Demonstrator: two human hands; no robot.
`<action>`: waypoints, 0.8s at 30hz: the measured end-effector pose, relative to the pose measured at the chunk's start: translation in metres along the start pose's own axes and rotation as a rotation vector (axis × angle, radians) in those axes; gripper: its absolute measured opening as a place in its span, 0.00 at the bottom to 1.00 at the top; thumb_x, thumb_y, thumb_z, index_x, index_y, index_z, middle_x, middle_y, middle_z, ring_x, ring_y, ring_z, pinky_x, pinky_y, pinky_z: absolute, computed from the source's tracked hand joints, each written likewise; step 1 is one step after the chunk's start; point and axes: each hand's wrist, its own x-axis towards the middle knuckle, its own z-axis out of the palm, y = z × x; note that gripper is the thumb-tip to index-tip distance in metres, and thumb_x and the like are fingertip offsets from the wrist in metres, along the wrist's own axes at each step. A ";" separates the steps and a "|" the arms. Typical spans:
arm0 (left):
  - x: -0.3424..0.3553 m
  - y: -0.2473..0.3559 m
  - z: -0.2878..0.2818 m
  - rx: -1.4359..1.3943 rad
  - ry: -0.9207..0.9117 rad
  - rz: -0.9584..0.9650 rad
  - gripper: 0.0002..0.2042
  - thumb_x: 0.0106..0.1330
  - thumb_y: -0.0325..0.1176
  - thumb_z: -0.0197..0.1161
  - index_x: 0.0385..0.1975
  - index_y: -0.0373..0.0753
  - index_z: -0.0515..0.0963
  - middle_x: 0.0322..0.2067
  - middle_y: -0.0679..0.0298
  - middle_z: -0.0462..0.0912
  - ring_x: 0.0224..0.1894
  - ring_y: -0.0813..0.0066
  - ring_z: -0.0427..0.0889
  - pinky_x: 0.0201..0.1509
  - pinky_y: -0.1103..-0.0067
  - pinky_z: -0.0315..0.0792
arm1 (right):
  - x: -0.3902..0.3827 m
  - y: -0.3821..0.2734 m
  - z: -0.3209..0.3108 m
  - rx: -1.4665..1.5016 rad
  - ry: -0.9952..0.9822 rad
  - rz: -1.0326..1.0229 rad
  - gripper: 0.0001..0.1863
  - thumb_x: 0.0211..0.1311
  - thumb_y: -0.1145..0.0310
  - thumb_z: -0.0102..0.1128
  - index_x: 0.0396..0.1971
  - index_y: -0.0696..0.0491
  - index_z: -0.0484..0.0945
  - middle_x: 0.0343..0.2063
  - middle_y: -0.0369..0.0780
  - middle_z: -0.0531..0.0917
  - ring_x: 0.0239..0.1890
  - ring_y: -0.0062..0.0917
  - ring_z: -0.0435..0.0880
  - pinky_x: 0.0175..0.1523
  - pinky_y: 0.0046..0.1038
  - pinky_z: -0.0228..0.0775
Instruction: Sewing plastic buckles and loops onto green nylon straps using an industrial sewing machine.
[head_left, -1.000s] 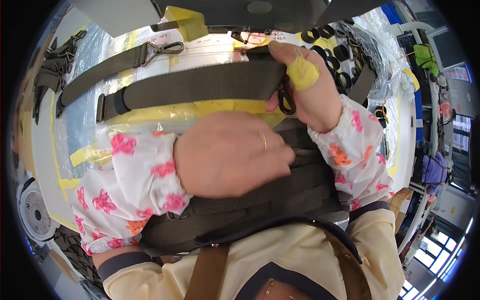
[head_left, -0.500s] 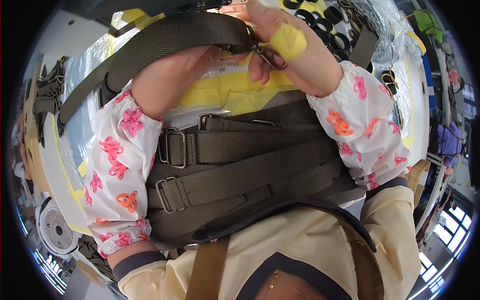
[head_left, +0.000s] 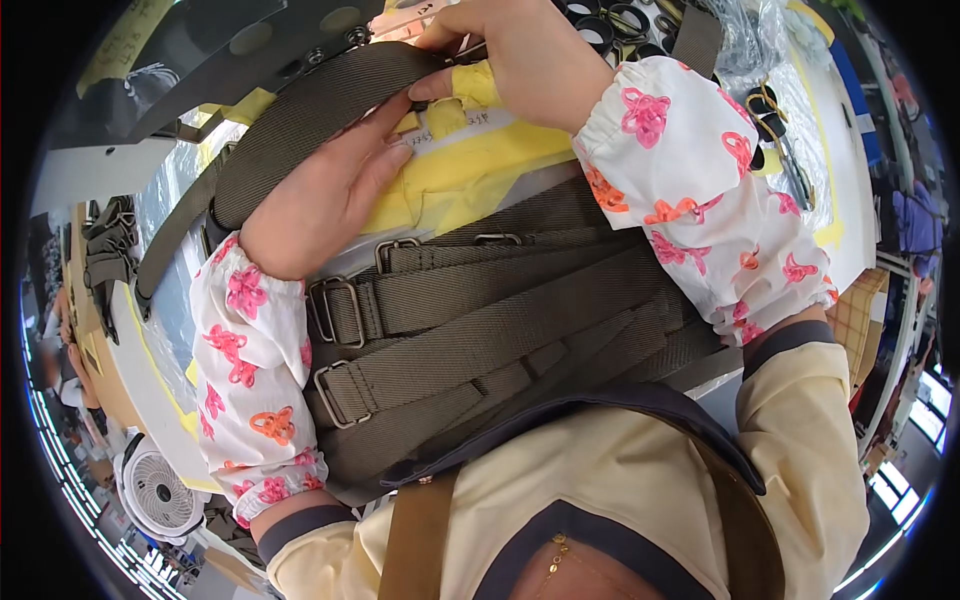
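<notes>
**White table (head_left: 855, 220), dark machine (head_left: 290, 45), one strap (head_left: 320, 115) across my two hands**

The table curves round me, with a white fan (head_left: 160, 490) at the lower left and the machine filling the upper left of the frame. Just below the machine, at upper centre-left, lies the broad dark strap, arched over my left hand (head_left: 325, 195). That hand is under the webbing, fingers stretched toward the upper centre, probably so the strap is propped up rather than sagging; whether those fingers pinch anything, I cannot tell, because the webbing covers part of them.

My right hand (head_left: 530, 60) comes from the upper right, thumb and fingers nearly together on the strap's far end, I judge to steer its edge. Yellow tape (head_left: 475, 85) wraps that thumb, perhaps to guard the skin.

Between my forearms, across the middle of the frame, lies a pile of straps (head_left: 510, 320), metal buckles (head_left: 357, 312) mostly toward the left, seemingly stacked there for easy reach. Black rings (head_left: 590, 35) sit at the upper right, with scissors (head_left: 795, 175) lower down, beyond my right sleeve (head_left: 690, 190), handy yet out of the strap's way.
</notes>
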 end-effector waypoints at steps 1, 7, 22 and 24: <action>-0.004 -0.002 0.001 0.008 0.000 -0.004 0.17 0.59 0.31 0.55 0.49 0.36 0.70 0.38 0.55 0.77 0.39 0.61 0.77 0.43 0.75 0.69 | 0.001 -0.002 0.000 0.005 0.002 -0.007 0.13 0.41 0.69 0.66 0.27 0.60 0.76 0.26 0.50 0.79 0.32 0.43 0.78 0.37 0.33 0.70; -0.004 -0.005 0.006 0.153 0.163 0.109 0.14 0.59 0.32 0.56 0.44 0.36 0.74 0.36 0.57 0.78 0.38 0.63 0.77 0.43 0.76 0.70 | 0.002 -0.010 0.002 -0.010 -0.070 0.064 0.13 0.42 0.68 0.65 0.28 0.60 0.76 0.25 0.49 0.78 0.32 0.43 0.77 0.38 0.34 0.69; -0.011 -0.005 0.020 -0.167 0.099 -0.039 0.13 0.65 0.33 0.48 0.47 0.37 0.70 0.35 0.52 0.77 0.35 0.56 0.78 0.38 0.70 0.71 | -0.009 0.010 0.020 -0.406 -0.141 -0.365 0.15 0.46 0.72 0.62 0.37 0.58 0.75 0.32 0.42 0.78 0.34 0.34 0.78 0.35 0.27 0.72; -0.008 0.004 0.009 -0.191 -0.008 -0.186 0.12 0.64 0.32 0.50 0.45 0.37 0.71 0.35 0.52 0.77 0.36 0.56 0.77 0.38 0.71 0.71 | -0.019 0.005 0.018 -0.298 -0.098 -0.342 0.11 0.45 0.77 0.59 0.32 0.58 0.77 0.37 0.42 0.79 0.37 0.34 0.78 0.39 0.28 0.72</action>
